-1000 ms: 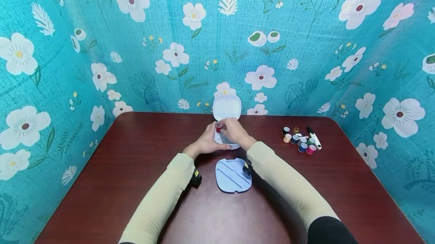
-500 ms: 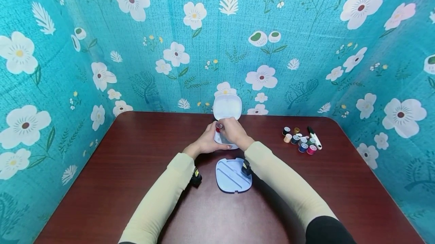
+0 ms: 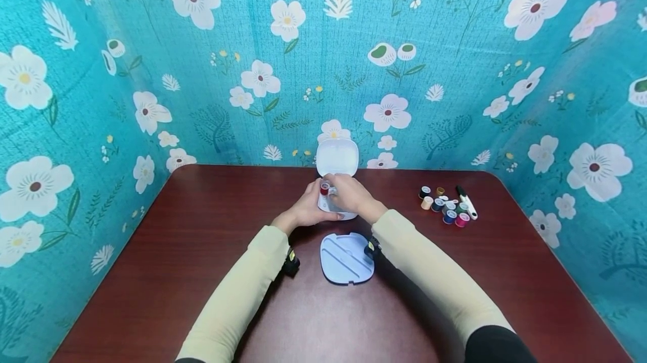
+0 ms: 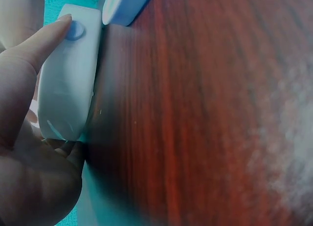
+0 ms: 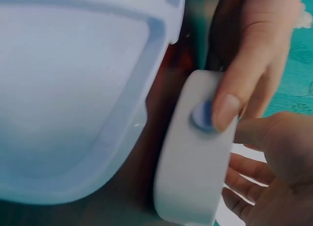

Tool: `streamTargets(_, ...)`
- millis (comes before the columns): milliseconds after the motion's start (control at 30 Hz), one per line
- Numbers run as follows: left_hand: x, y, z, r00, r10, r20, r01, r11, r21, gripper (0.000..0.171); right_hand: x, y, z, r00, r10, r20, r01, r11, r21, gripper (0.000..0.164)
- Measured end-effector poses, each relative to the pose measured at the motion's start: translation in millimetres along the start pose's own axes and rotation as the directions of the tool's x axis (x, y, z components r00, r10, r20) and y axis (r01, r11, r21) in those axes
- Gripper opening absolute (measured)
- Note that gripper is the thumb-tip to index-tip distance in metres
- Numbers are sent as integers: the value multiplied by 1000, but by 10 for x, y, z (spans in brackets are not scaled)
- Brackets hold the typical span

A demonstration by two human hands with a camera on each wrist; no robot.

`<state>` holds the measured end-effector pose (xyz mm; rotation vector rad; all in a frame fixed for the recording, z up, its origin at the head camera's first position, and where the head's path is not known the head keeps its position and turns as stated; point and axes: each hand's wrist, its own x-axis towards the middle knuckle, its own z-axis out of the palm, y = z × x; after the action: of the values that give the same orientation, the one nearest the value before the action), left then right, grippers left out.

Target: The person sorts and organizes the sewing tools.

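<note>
An open white sewing box (image 3: 345,215) stands near the table's far edge, its lid (image 3: 337,156) raised behind it. My left hand (image 3: 305,207) grips its left side, the thumb along the front by a round blue button (image 4: 76,30). A red thread spool (image 3: 324,189) stands in the box's back left part. Over the box is my right hand (image 3: 352,191), its fingertips right beside the spool. A small whitish bit shows at these fingertips; I cannot tell whether they pinch it. The right wrist view catches both hands at the box (image 5: 193,152).
A pale blue tray (image 3: 347,259) with diagonal ridges lies in front of the box, under my right wrist. At the right lie several thread spools (image 3: 449,217) in different colours and a slim black-and-white tool (image 3: 469,205). A floral curtain borders the table (image 3: 227,228).
My right hand has shifted slightly to the right, so more of the red spool shows. The spool, the box and my left hand stay in place.
</note>
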<state>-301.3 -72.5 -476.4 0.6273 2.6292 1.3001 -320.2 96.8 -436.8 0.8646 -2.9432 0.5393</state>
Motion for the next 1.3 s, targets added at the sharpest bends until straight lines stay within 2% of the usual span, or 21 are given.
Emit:
streamTargets(233, 30, 12, -42, 1000, -17, -10, 17, 1000, 18, 120, -144, -7, -142, 999, 26, -31, -26, 1000, -7, 49)
streamTargets(400, 28, 42, -66, 1000, -7, -13, 7, 1000, -4, 116, -299, 49, -258, 993, 74, -92, -71, 997, 39, 42)
streamTargets(567, 27, 45, -68, 1000, 0, -19, -1, 1000, -28, 115, -466, 178, -353, 977, 126, -174, -106, 987, 120, 38)
streamTargets(867, 32, 27, -45, 999, -42, -13, 42, 999, 4, 121, -795, 368, -474, 949, 175, -263, -110, 964, 243, 42)
streamTargets(1067, 22, -3, -22, 998, -66, -5, 66, 998, 16, 124, -997, 473, -533, 931, 202, -303, -117, 954, 277, 40)
streamTargets(1300, 7, -8, 6, 998, -65, 4, 65, 998, 16, 124, -1238, 621, -591, 901, 238, -362, -145, 953, 265, 40)
